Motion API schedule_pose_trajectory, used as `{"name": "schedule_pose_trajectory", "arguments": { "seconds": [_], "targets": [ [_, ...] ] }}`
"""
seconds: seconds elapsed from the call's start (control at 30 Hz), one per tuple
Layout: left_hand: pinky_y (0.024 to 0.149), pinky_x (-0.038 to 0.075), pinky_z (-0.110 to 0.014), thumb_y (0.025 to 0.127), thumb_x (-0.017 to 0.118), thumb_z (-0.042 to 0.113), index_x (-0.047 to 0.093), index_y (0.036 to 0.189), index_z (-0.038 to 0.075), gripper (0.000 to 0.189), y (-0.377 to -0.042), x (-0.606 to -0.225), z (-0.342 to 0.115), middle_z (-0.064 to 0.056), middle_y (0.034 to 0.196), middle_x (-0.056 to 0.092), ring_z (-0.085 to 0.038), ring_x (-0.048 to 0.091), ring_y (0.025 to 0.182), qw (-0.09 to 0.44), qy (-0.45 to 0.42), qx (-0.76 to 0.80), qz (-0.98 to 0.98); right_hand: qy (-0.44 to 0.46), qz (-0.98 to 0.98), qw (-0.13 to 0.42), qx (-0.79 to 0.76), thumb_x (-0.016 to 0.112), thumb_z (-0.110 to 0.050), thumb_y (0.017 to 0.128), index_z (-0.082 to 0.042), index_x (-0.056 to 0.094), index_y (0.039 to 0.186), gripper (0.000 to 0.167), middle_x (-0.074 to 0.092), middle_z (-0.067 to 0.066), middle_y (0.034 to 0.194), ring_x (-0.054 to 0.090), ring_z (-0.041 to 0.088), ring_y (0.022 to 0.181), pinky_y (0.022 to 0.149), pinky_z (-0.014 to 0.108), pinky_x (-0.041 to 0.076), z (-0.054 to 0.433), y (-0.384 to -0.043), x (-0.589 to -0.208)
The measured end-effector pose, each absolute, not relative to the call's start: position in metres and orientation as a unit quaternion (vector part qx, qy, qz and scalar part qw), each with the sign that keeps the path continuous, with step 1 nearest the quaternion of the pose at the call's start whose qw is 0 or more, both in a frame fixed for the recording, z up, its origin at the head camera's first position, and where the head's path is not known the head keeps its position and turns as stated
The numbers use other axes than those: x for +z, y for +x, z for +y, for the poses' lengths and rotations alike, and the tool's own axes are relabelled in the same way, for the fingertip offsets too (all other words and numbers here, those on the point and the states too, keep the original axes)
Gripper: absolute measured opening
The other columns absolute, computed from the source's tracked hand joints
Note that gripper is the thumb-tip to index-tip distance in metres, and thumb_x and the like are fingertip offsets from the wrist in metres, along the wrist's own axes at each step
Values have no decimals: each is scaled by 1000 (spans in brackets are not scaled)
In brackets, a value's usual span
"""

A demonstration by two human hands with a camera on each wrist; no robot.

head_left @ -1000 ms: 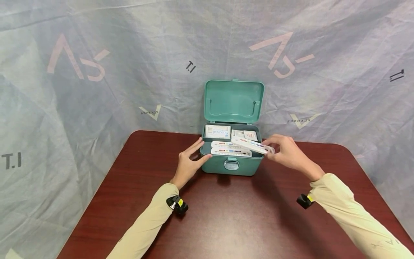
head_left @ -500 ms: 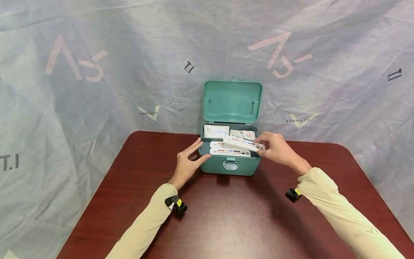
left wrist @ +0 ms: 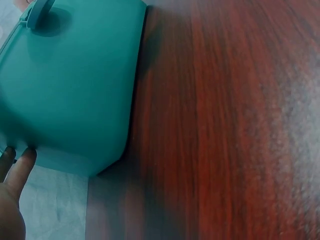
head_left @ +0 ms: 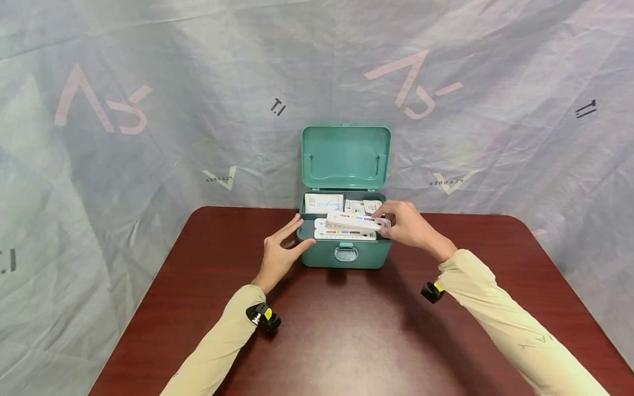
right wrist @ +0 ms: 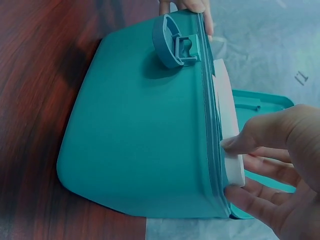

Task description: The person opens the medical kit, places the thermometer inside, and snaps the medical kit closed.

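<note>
A teal medicine box [head_left: 317,257] stands with its lid [head_left: 346,157] up. My right hand [head_left: 407,224] pinches one end of a long white thermometer [head_left: 351,220], which has coloured labels and a scale. It lies over the front compartment, overlapping other thermometers [head_left: 342,235] there. In the right wrist view, thumb and fingers hold the white thermometer [right wrist: 229,105] at the box rim. My left hand [head_left: 281,254] touches the box's left end, thumb and fingers spread and nearly straight. Left fingertips [left wrist: 25,157] rest against the teal wall in the left wrist view.
A white box marked Surgical [head_left: 323,203] sits in the rear compartment, beside smaller white packets [head_left: 363,207]. A metal latch [head_left: 345,253] hangs on the box's front. Dark red table [head_left: 327,341] lies beneath, and a grey printed cloth [head_left: 238,66] hangs behind.
My right hand has moved left with the thermometer, which is now lower and more level over the front compartment. The left hand keeps its place on the box. The head view has shifted slightly.
</note>
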State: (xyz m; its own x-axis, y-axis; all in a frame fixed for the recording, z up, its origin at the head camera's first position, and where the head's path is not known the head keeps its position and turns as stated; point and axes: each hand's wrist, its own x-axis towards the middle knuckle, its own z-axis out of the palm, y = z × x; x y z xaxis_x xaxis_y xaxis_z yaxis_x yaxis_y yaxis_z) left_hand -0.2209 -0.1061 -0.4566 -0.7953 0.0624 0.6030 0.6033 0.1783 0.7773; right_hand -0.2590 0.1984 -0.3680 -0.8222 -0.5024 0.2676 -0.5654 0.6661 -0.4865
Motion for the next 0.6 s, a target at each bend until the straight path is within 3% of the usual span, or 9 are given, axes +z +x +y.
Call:
{"name": "schedule_pose_trajectory", "arguments": {
  "seconds": [0.33,0.6],
  "targets": [
    [85,49,-54,77,78,6,58,126,-5,54,-217,-454,-106,-22,136,48,-33,49,124,221,-228,-599,-735,298,-910,44,284,70,4,72,-2,72,98,26,65,8,93,56,22,70,57,30,47,189,-262,-374],
    [83,49,-55,77,79,7,59,125,-5,53,-221,-454,-107,-23,135,49,-32,50,122,225,-239,-589,-738,314,-906,38,283,72,3,76,1,71,99,24,66,10,96,58,21,68,61,31,49,184,-266,-377]
  ]
}}
